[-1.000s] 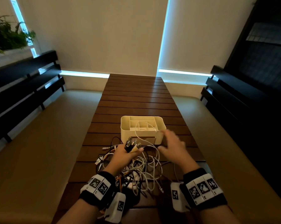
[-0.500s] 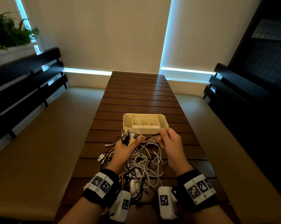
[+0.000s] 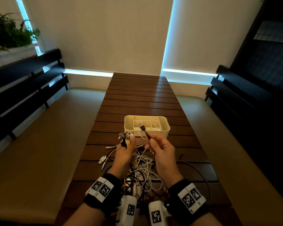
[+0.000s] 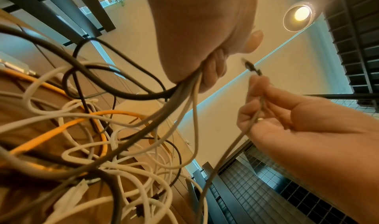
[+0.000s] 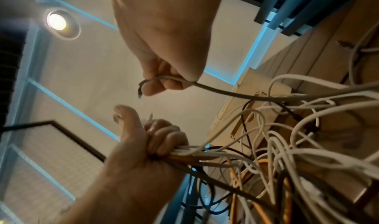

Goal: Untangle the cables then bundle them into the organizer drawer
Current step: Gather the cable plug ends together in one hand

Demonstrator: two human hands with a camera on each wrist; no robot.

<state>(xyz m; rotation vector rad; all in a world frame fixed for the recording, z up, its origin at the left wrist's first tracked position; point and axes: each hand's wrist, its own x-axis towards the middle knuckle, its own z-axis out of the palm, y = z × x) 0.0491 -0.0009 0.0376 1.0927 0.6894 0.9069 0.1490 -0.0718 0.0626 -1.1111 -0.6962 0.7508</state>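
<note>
A tangle of white, black and orange cables (image 3: pixel 144 167) lies on the wooden table (image 3: pixel 137 98) near me. My left hand (image 3: pixel 127 150) grips a bunch of cable ends (image 3: pixel 126 137) upright, plugs sticking up; the gathered cables (image 4: pixel 184 88) hang from its fist. My right hand (image 3: pixel 160 149) pinches one thin dark cable (image 3: pixel 147 135) just below its plug (image 3: pixel 142 128), held up in front of the cream organizer drawer (image 3: pixel 166 127). The same grey cable (image 5: pixel 205 86) runs from the right fingers down into the tangle. A white cable lies looped in the drawer.
Beige cushioned benches (image 3: pixel 39 136) with dark slatted backs flank the table on both sides. A loose USB plug (image 3: pixel 102 159) lies left of the tangle. The far half of the table stretches to the wall. A plant (image 3: pixel 7 33) stands at the upper left.
My right hand has closed on the thin dark cable and lifted its plug end up in front of the drawer. The left hand has risen slightly with its bunch of ends.
</note>
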